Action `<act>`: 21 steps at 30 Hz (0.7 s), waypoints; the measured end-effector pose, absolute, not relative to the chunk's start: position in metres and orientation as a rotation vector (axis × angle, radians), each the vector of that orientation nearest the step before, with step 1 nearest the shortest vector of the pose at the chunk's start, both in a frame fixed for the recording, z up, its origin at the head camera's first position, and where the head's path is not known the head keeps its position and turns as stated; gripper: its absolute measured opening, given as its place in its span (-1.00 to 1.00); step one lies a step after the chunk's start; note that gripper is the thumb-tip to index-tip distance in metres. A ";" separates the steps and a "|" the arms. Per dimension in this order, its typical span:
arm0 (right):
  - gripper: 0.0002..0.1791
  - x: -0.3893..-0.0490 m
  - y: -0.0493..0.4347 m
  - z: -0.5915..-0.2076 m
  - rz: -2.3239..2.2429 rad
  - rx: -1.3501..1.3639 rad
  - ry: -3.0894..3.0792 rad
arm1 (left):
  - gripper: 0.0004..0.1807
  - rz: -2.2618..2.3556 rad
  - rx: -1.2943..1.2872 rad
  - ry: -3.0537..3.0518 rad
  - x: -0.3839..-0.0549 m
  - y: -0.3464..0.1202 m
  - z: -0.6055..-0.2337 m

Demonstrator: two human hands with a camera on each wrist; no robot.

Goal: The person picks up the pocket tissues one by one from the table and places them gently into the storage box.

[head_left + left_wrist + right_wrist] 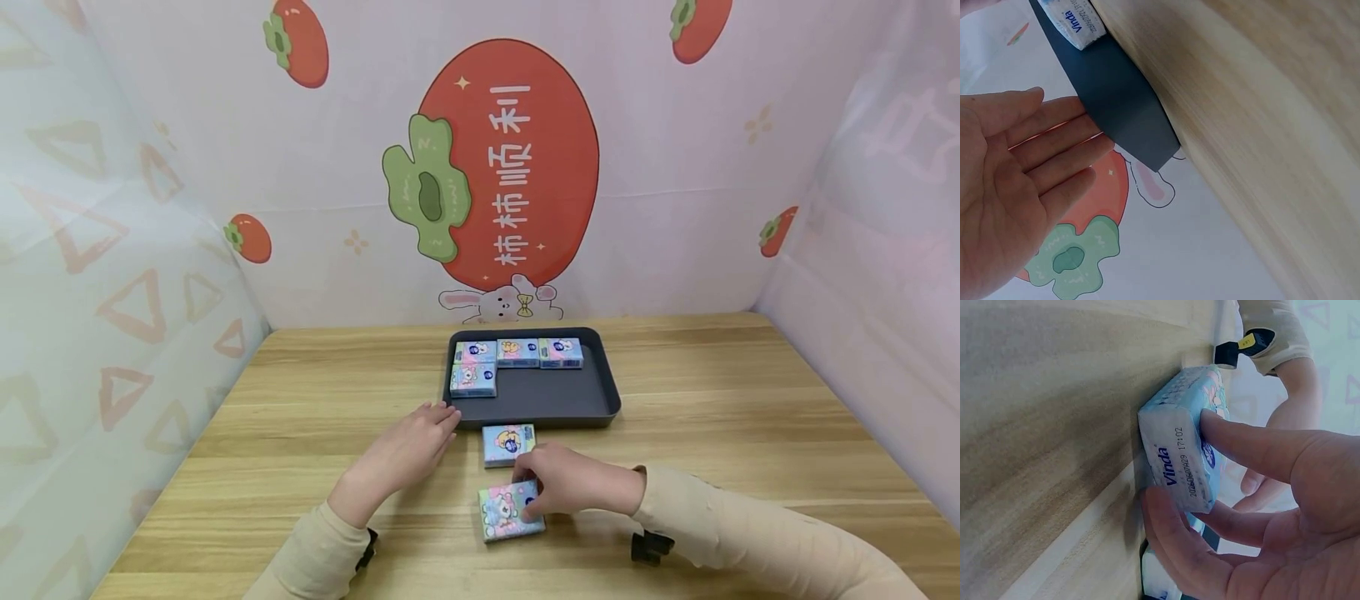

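Observation:
A small pack of tissues (pixel 498 515) with a pink and blue cartoon print is at the near middle of the table. My right hand (pixel 568 482) grips its right end, thumb on the printed face and fingers at the edge. In the right wrist view this pack's white end (pixel 1174 464) reads "Vinda". Just beyond it lies a second tissue pack (pixel 501 442), in front of the dark grey tray (pixel 555 398). My left hand (pixel 411 446) has its fingers extended, touching the tray's near left corner; the left wrist view shows its palm (pixel 1010 187) holding nothing.
Several similar tissue packs sit in the tray: a row along its back, with one more pack (pixel 472 381) at the front left. The tray's front and right floor shows bare. Wooden tabletop (pixel 712 400) extends to both sides, with a printed backdrop (pixel 652 167) behind.

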State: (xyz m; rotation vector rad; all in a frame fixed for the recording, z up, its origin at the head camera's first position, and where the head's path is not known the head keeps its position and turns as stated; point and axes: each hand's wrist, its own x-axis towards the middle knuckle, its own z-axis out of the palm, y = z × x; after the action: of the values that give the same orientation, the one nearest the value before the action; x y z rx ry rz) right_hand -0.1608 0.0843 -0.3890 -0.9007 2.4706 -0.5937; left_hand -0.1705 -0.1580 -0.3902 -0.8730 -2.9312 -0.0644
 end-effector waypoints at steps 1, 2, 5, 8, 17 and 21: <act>-0.69 -0.161 0.085 -0.389 -0.607 -0.902 2.468 | -0.62 -0.064 -0.873 -2.932 -0.171 -0.158 -0.390; -0.69 -0.161 0.086 -0.389 -0.622 -0.904 2.464 | -0.63 -0.064 -0.873 -2.931 -0.171 -0.158 -0.390; -0.70 -0.162 0.088 -0.391 -0.666 -0.901 2.447 | -0.63 -0.057 -0.873 -2.928 -0.171 -0.158 -0.390; -0.70 -0.162 0.090 -0.392 -0.694 -0.886 2.431 | -0.63 -0.047 -0.879 -2.919 -0.171 -0.158 -0.391; -0.73 -0.165 0.096 -0.395 -0.783 -0.858 2.376 | -0.63 -0.057 -0.887 -2.913 -0.171 -0.158 -0.391; -0.76 -0.166 0.099 -0.397 -0.846 -0.843 2.353 | -0.63 -0.061 -0.888 -2.913 -0.172 -0.158 -0.391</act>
State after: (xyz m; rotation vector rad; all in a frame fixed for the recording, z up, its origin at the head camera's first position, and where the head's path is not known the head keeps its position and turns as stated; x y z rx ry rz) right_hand -0.1655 0.0991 -0.3968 -0.8430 2.3530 -0.8456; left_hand -0.1716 -0.1584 -0.3915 -0.8879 -2.9129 -0.0606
